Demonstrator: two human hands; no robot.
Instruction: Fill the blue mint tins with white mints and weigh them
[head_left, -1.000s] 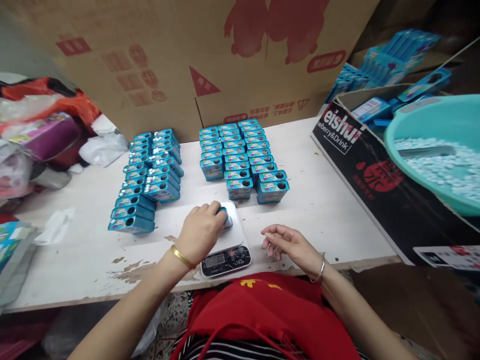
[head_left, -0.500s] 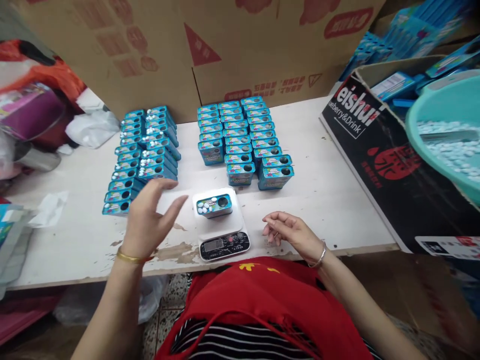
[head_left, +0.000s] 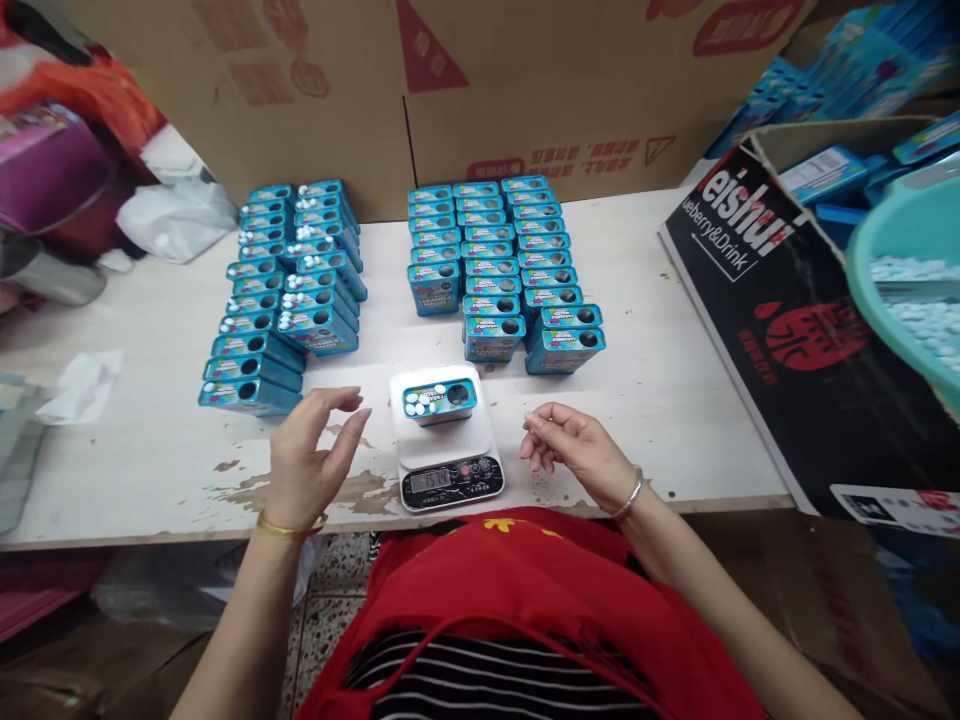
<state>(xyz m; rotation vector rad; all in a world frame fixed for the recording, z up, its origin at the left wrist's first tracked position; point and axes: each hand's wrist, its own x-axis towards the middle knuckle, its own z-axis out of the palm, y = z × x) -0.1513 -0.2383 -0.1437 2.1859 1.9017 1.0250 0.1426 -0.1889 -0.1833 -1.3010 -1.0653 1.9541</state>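
Observation:
A small blue tin [head_left: 439, 399] with white tablets showing through its lid stands on a white kitchen scale [head_left: 447, 442] at the table's near edge. My left hand [head_left: 309, 455] hovers just left of the scale, fingers loosely spread and empty. My right hand [head_left: 574, 452] rests on the table to the right of the scale, fingers curled with the tips pinched together; I cannot make out anything in them. Two blocks of matching blue tins stand behind: a left block [head_left: 285, 290] and a middle block [head_left: 499, 265].
A big cardboard sheet [head_left: 450, 90] walls off the back. On the right stand a black printed carton [head_left: 780, 330] and a teal basin [head_left: 911, 285] of white tablets. Bags [head_left: 176, 215] and clutter lie at the left. The white table [head_left: 135, 470] has worn paint near its front.
My left hand let go of the tin on the scale and drew back to the left. My right hand has hardly moved. The view has tilted down a little.

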